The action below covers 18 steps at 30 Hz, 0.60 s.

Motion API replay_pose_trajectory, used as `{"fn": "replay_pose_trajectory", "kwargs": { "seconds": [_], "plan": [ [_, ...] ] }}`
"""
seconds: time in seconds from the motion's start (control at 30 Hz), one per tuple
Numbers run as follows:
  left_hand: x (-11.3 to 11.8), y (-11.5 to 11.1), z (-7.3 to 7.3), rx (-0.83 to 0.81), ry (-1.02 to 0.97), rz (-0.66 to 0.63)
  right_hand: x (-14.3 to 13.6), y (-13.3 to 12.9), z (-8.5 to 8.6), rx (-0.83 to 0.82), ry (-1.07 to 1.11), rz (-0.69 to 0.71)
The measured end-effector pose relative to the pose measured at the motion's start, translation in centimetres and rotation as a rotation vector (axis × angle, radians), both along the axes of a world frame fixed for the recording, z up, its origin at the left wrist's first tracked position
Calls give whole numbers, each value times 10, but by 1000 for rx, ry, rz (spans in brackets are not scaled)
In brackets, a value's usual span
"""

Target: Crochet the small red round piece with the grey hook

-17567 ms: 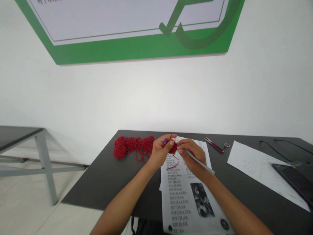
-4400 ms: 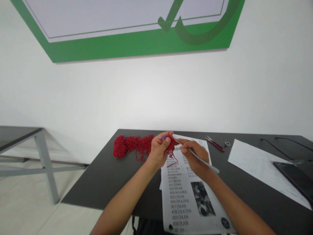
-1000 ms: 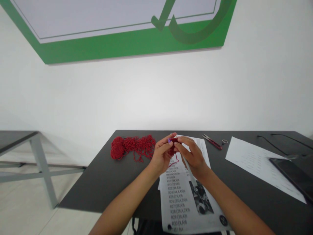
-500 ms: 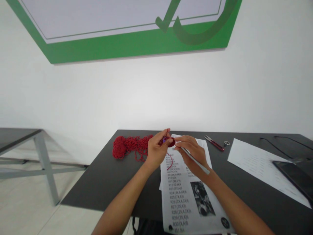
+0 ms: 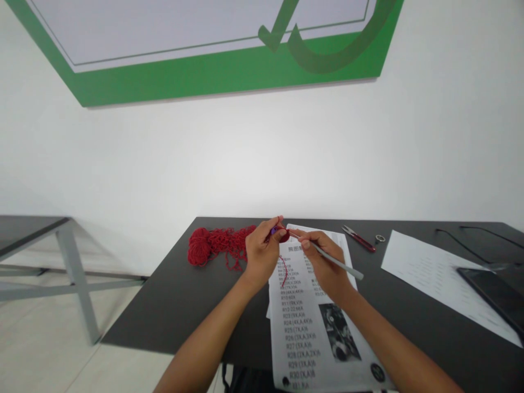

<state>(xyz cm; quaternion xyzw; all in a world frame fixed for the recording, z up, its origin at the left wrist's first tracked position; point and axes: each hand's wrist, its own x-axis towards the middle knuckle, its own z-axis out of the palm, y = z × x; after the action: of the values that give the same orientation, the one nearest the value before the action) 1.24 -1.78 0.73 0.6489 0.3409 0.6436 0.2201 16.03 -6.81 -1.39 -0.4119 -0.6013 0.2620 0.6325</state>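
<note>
The small red yarn piece (image 5: 284, 236) was held above the printed sheet (image 5: 295, 333), pinched between thumb and fingers of the left hand (image 5: 262, 252). Since half a second earlier, the right hand (image 5: 327, 265) had been drawn back slightly, so that more of the hook (image 5: 340, 263), gripped like a pen, was exposed at the piece's edge; the work was judged to be mid-stitch. The piece looked dark and rounded, partly hidden by the thumb, with a purple bit (image 5: 273, 231) beside it. A loose yarn end (image 5: 285, 273) was left hanging below. Farther left, yarn (image 5: 199, 246) was heaped.

Black table (image 5: 172, 305) bears yarn (image 5: 199, 247), papers (image 5: 426, 278), apparently snips (image 5: 363, 243).
</note>
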Motion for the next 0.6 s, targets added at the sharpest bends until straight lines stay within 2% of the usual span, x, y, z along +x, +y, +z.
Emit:
{"fn": "replay_pose_trajectory", "kwargs": {
  "seconds": [0.1, 0.17, 0.3, 0.4, 0.5, 0.6],
  "plan": [
    [0, 3, -2, -75, -82, 11, 0, -1, -6, 29, -116, -40],
    [-1, 6, -2, -115, -122, -26, 0, -1, -6, 7, -48, 7],
    [1, 4, -1, -79, -92, -192, -3, 6, 2, -51, 447, 291],
    [4, -2, 0, -12, -20, -193, -4, 14, 6, -97, 713, 441],
    [5, -7, -4, 27, 73, -118, -4, 20, 1, -115, 736, 417],
    [5, -6, -9, 55, 139, -82, -2, 21, -6, -45, 584, 275]
  ]
}}
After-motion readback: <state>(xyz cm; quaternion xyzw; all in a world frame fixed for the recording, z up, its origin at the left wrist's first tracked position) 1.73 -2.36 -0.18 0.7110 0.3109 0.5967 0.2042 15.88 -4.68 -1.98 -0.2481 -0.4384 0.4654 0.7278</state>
